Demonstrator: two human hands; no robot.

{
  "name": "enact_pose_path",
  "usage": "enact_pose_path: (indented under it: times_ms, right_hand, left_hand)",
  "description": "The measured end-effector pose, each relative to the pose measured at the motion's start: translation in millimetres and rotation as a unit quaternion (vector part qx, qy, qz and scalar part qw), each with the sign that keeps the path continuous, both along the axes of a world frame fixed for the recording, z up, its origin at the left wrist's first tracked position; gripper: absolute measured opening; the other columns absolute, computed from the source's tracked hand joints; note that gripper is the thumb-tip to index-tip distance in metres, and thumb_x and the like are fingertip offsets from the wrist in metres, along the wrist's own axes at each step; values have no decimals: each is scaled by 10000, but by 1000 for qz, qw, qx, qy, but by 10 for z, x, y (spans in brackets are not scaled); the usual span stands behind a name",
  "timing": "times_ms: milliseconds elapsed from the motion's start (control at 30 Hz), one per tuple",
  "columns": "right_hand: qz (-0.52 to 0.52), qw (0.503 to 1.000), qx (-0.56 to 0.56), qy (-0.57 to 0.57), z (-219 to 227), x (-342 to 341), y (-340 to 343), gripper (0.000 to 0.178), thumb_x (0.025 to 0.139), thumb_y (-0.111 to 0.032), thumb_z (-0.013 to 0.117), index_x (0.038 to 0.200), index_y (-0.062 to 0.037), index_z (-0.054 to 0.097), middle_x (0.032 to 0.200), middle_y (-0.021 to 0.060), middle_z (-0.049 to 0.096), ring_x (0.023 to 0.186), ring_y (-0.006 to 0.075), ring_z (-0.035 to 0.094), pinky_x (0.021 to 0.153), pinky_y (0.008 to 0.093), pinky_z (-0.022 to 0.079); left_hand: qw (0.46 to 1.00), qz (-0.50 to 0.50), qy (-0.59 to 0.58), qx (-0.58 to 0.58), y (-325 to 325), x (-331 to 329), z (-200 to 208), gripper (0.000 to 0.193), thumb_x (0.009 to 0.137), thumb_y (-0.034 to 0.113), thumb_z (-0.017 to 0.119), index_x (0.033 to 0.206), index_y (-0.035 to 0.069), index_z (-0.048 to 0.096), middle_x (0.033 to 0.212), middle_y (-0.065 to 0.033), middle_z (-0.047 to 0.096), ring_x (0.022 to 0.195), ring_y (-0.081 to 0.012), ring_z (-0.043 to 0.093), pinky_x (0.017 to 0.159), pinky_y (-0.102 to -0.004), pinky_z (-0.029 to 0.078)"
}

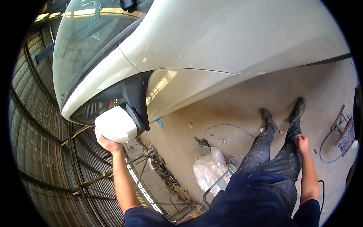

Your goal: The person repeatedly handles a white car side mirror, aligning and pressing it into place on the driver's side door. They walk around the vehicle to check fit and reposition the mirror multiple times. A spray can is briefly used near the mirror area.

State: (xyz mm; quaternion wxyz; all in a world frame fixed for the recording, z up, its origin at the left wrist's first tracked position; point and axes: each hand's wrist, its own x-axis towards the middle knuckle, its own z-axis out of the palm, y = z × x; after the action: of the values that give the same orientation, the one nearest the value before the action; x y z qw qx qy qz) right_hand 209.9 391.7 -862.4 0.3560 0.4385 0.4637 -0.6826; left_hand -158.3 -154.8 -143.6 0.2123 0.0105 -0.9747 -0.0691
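Note:
A pale silver-white car body fills the upper part of the view. From its front door corner a side mirror point(140, 122) sticks out on a black mount, with a white, rounded mirror cover point(116, 124) over its shell. My left hand point(107, 143) is at the cover's lower left edge, fingers closed round it and partly hidden behind. Low at my side, beside my thigh, my right hand point(302, 142) hangs with curled fingers. Whether anything lies inside that hand cannot be made out.
Clear plastic sheeting point(209, 166) lies bunched on the concrete floor near a dark cable point(230, 125). To the right stands a small stool-like frame point(343, 134) with a blue hose point(322, 151). A corrugated metal wall point(41, 147) and clutter point(166, 172) lie to the left.

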Motion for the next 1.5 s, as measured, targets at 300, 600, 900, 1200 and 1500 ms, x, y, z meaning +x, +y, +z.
enact_pose_path:
  times_ms: [300, 600, 900, 1200, 1500]
  right_hand:
    - [53, 997, 9, -50, 62, 184, -42, 121, 969, -104, 482, 883, -92, 566, 680, 11, 560, 514, 107, 498, 444, 257, 392]
    - [54, 995, 52, -59, 67, 246, 157, 122, 981, -108, 467, 905, -76, 556, 631, 2, 511, 440, 95, 433, 388, 245, 329]
    - [45, 998, 0, -38, 81, 233, 36, 109, 965, -93, 474, 899, -65, 556, 655, 7, 519, 487, 105, 457, 421, 255, 347]
    - [48, 997, 20, -52, 90, 330, 50, 153, 1001, -146, 474, 893, -81, 562, 653, -19, 496, 489, 78, 435, 427, 245, 339]
    - [75, 994, 34, -76, 62, 434, 210, 120, 967, -124, 498, 931, -71, 600, 699, 0, 564, 544, 91, 497, 478, 258, 395]
  left_hand:
    - [999, 4, 32, 8, 227, -53, -118, 421, 987, 265, 323, 1020, -45, 605, 910, -119, 638, 832, -241, 630, 785, -348, 493]
    - [999, -9, 13, -30, 77, -26, -69, 431, 985, 273, 319, 1039, -43, 608, 959, -117, 640, 874, -233, 629, 808, -349, 493]
    - [998, 27, 5, 51, -16, 48, -50, 465, 1001, 326, 285, 1121, -3, 592, 1064, -112, 669, 987, -231, 656, 881, -366, 510]
    - [997, 11, 67, -25, -304, 65, -96, 478, 1009, 303, 314, 1157, -59, 590, 1081, -156, 653, 982, -273, 638, 885, -392, 509]
    - [997, 31, 47, 50, -355, 120, -78, 485, 1032, 305, 350, 1351, -23, 510, 1295, -180, 585, 1127, -310, 605, 972, -430, 507]
